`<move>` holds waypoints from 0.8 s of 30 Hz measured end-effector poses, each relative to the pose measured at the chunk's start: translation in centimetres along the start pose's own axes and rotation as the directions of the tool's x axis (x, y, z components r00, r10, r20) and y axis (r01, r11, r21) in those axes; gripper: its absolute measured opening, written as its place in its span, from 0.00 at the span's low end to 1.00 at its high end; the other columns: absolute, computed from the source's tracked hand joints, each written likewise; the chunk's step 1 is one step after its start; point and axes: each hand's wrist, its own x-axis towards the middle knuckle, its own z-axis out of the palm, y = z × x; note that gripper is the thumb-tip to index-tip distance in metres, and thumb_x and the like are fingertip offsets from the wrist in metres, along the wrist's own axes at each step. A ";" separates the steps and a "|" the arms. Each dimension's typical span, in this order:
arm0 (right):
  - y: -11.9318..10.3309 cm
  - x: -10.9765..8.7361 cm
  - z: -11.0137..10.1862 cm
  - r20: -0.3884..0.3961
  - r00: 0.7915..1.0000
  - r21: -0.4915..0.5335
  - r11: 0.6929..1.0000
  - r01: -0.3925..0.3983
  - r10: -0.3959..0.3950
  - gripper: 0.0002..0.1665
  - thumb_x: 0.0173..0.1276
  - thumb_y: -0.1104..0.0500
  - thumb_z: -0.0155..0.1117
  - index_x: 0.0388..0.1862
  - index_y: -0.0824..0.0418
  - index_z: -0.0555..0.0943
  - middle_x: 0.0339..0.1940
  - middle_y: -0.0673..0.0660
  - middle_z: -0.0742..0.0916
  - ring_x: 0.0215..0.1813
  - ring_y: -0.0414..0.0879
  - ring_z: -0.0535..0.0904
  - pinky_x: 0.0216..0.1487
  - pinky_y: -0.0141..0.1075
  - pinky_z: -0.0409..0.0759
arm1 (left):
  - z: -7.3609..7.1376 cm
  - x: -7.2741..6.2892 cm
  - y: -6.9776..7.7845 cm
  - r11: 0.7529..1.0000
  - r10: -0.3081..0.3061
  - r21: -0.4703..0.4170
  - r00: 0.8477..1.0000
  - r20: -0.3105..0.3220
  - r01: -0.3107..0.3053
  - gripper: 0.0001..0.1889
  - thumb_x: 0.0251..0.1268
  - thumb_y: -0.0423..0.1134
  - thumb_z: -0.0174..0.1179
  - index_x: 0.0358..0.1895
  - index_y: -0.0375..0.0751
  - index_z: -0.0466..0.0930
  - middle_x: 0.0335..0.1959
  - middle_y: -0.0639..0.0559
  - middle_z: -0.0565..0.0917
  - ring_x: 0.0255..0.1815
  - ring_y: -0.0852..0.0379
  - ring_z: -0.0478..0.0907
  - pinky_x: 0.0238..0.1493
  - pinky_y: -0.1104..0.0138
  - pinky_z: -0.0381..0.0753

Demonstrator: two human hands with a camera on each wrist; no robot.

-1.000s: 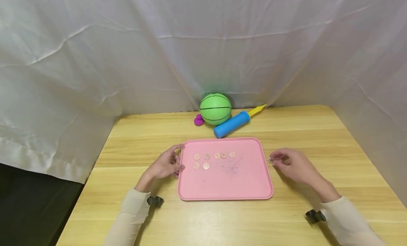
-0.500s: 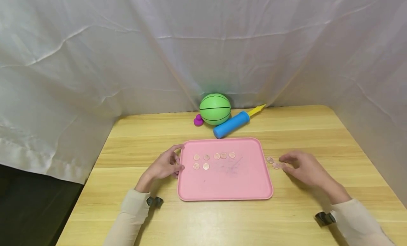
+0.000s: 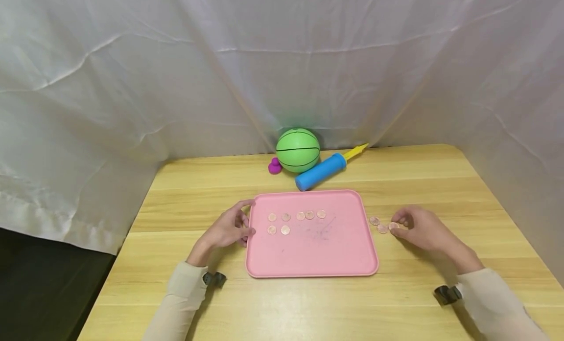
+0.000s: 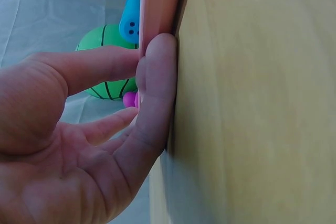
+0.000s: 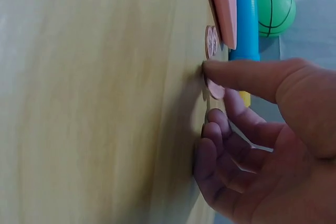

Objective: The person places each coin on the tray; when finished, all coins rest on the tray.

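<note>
A pink tray [image 3: 326,258] lies on the table with several copper-coloured coins [image 3: 285,230] in two rows at its upper left. My left hand [image 3: 226,228] grips the tray's left edge; in the left wrist view the thumb is on the rim and a finger [image 4: 160,77] lies against the outer wall. Right of the tray, my right hand [image 3: 423,228] pinches a coin [image 3: 393,226] between thumb and index finger. The right wrist view shows that coin [image 5: 214,88] tilted up from the wood. Two more coins [image 3: 382,229] lie flat between this hand and the tray.
Behind the tray sit a green ball [image 3: 298,150], a blue pump [image 3: 321,171] with a yellow nozzle, and a small purple object [image 3: 275,166]. Pale curtains [image 3: 343,77] hang around the back and sides of the wooden table [image 3: 282,309].
My right hand has let go of one coin beside the tray, moved right and taken a different one at the end of the short row. The left hand stays on the tray.
</note>
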 end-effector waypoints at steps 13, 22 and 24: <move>-2.7 0.8 0.5 -0.069 0.997 0.111 0.994 -0.015 0.023 0.11 0.76 0.60 0.73 0.53 0.64 0.89 0.43 0.57 0.93 0.46 0.49 0.90 0.44 0.26 0.88 | 0.1 -0.1 0.0 1.000 0.006 -0.002 1.000 0.004 -0.006 0.43 0.70 0.20 0.66 0.86 0.35 0.57 0.43 0.40 0.77 0.31 0.53 0.83 0.32 0.58 0.99; -6.5 2.7 1.2 -0.036 0.999 0.190 0.982 0.012 -0.005 0.11 0.75 0.58 0.75 0.51 0.64 0.90 0.41 0.57 0.93 0.42 0.46 0.88 0.38 0.27 0.90 | 0.0 0.1 0.0 1.000 -0.001 -0.002 1.000 0.002 0.001 0.44 0.70 0.21 0.66 0.86 0.36 0.58 0.43 0.40 0.77 0.31 0.53 0.83 0.32 0.58 0.99; -7.3 3.2 1.7 -0.018 1.000 0.209 0.978 0.015 -0.012 0.11 0.75 0.59 0.75 0.51 0.63 0.90 0.41 0.57 0.93 0.43 0.46 0.87 0.39 0.27 0.89 | 0.0 0.1 0.0 1.000 -0.001 -0.003 1.000 0.003 0.001 0.44 0.70 0.21 0.66 0.86 0.36 0.58 0.43 0.40 0.77 0.31 0.53 0.83 0.32 0.58 0.99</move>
